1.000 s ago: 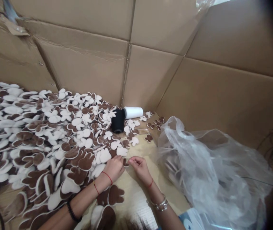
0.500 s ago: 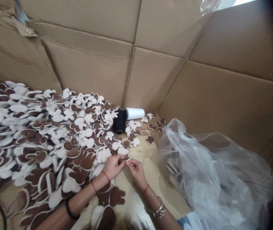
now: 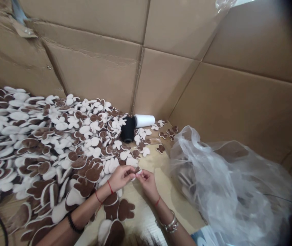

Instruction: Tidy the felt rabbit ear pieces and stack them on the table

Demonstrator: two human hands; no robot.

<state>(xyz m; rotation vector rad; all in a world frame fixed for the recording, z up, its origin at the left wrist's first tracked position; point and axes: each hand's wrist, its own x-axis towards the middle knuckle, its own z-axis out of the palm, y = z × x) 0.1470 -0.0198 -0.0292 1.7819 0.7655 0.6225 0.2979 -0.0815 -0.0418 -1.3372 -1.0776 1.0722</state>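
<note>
A small brown-and-white plush cutout is pinched between my two hands above the work surface, partly hidden by the fingers. My left hand has thumb and fingertips closed on its left side. From the right, my right hand grips its white edge, fingertips pressed together. Beneath and beside my left forearm lie larger brown-and-white cutouts. To the left spreads a big heap of similar bunny- and paw-shaped pieces, some brown side up, others white side up.
Cardboard walls enclose the back and right. Black and white thread cones touch at the back, near scattered small cutouts. A translucent plastic bag with pieces inside fills the right. A dark cable curves at lower left.
The cutout between my fingers has turned slightly, showing more of its white side. Both hands stay close together, with only small shifts of the fingers and wrists.
</note>
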